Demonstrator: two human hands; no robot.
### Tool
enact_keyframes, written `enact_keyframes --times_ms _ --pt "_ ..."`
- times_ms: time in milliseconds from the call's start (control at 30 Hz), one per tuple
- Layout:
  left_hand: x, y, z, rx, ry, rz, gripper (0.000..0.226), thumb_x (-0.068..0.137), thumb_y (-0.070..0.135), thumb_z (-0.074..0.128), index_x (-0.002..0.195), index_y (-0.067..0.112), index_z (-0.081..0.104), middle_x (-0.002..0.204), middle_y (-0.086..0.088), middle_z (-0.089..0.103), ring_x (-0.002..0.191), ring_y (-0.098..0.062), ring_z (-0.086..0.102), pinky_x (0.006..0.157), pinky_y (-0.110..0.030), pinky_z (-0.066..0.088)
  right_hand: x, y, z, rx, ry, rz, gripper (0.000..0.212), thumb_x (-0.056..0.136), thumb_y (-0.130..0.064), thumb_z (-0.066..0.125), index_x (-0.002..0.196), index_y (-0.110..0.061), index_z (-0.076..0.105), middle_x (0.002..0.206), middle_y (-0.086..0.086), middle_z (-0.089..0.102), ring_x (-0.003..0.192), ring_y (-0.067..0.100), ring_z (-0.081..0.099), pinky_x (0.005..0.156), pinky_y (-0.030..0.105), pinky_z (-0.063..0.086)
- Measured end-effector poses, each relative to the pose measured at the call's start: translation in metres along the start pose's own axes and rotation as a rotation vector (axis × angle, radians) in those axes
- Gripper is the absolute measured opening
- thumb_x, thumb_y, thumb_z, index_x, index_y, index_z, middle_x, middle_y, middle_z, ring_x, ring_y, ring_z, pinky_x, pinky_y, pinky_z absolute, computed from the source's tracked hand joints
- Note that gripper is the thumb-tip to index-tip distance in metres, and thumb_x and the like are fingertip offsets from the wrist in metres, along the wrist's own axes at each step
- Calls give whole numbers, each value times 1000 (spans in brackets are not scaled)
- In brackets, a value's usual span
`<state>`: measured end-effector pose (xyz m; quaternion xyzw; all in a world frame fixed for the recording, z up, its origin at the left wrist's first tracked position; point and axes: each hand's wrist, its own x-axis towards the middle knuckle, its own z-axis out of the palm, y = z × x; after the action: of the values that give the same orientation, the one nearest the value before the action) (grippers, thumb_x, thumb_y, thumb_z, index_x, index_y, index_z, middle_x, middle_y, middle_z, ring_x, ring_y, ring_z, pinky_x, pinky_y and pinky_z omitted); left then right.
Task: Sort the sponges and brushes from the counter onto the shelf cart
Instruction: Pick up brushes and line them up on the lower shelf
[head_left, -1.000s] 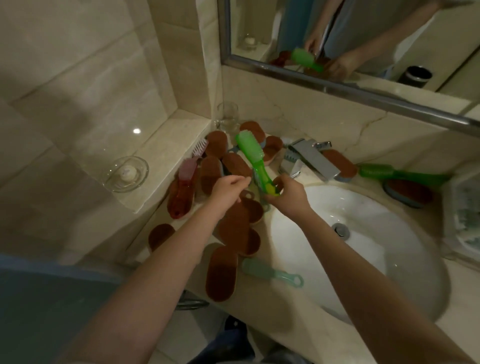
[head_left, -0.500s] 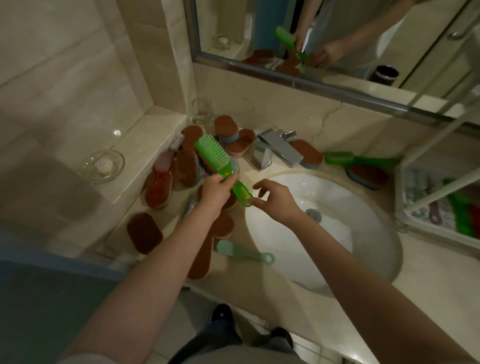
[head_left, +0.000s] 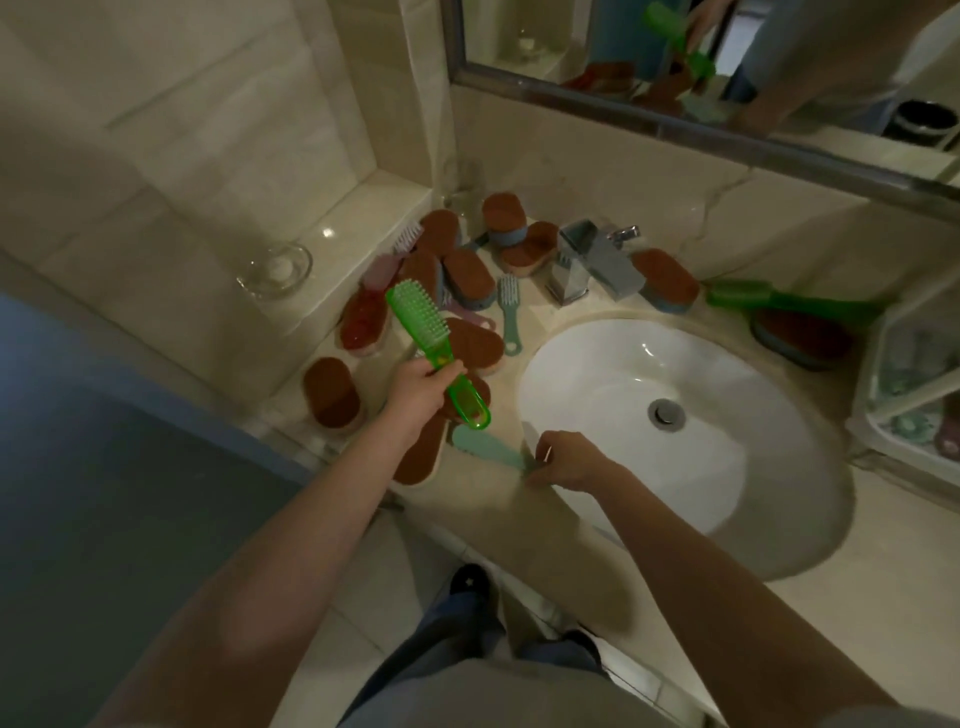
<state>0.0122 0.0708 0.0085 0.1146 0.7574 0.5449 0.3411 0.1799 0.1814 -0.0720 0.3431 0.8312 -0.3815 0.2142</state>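
Observation:
My left hand (head_left: 423, 396) grips a bright green brush (head_left: 422, 327) by its handle, bristle head raised above the counter. My right hand (head_left: 569, 460) pinches the handle end of a pale teal brush (head_left: 480, 444) that lies flat near the counter's front edge. Several brown oval sponges (head_left: 467, 275) are piled on the counter left of the tap, with a red brush (head_left: 363, 319), a pink brush (head_left: 382, 270) and a small teal brush (head_left: 508, 306) among them. A long green brush (head_left: 779, 301) lies right of the tap. The white shelf cart (head_left: 904, 374) shows at the right edge.
A white sink basin (head_left: 727, 426) fills the counter's middle, with a chrome tap (head_left: 587, 265) behind it. A glass dish (head_left: 275, 267) sits on the left ledge. A mirror (head_left: 727, 62) hangs above. My shoe (head_left: 470, 584) and the floor lie below the counter edge.
The green brush passed from my right hand into my left, which now holds it alone. My right hand dropped to the counter front and took hold of the pale teal brush's handle.

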Motion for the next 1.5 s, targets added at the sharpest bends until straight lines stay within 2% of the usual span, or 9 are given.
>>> enact_keyframes --times_ms 233,433,633,800,867,933,1200,1367,1500 --pt "-16 3 6 2 7 -2 17 92 7 55 102 -6 62 33 11 47 29 3 42 34 -6 29 -4 6 -5 8 58 -103 22 81 -28 72 84 -15 55 88 2 54 83 20 49 70 26 34" --pt "-6 7 48 75 -119 38 22 86 16 65 66 11 56 38 8 42 33 -4 36 37 -15 28 -41 45 -31 370 240 -55 21 82 -9 70 69 -12 54 72 7 60 46 14 47 43 23 39" --pt "-17 28 132 210 -344 149 28 82 25 68 84 -3 68 55 -8 46 35 -5 33 45 -24 26 -108 98 -59 732 538 49 30 85 3 66 66 -10 46 67 5 62 39 -1 54 38 16 41" --pt "-27 36 172 233 -388 189 23 83 24 67 76 3 62 46 -1 37 32 -4 31 41 -21 27 -137 127 -62 856 654 83 32 80 7 66 65 -12 45 66 13 68 50 15 55 37 21 38" --pt "-64 43 238 275 -563 208 23 85 23 66 72 5 59 48 -2 37 33 -4 32 41 -21 27 -191 176 -63 930 874 226 34 79 6 68 65 -14 44 68 22 67 49 20 52 38 22 35" --pt "-65 45 246 259 -558 220 28 85 22 66 63 9 55 49 -3 37 40 -9 35 46 -25 27 -198 185 -58 937 918 236 33 79 6 66 66 -13 43 74 28 67 49 19 54 39 22 35" --pt "-89 51 308 243 -580 221 37 85 18 67 56 13 44 46 -2 34 36 -8 31 44 -25 25 -234 236 -68 979 1191 397 26 85 -3 61 70 -14 45 80 11 71 55 11 55 54 30 42" --pt "-92 59 332 261 -556 236 38 86 19 65 55 15 44 46 -2 36 44 -14 33 47 -27 26 -227 259 -113 709 1279 570 10 89 -9 59 83 -8 51 81 9 59 77 28 53 65 29 35" --pt "-86 62 347 297 -570 229 28 86 20 66 63 10 52 49 -3 36 34 -6 32 40 -21 26 -219 275 -144 499 1217 630 9 90 -4 52 97 -1 56 95 21 64 89 36 59 69 28 34"
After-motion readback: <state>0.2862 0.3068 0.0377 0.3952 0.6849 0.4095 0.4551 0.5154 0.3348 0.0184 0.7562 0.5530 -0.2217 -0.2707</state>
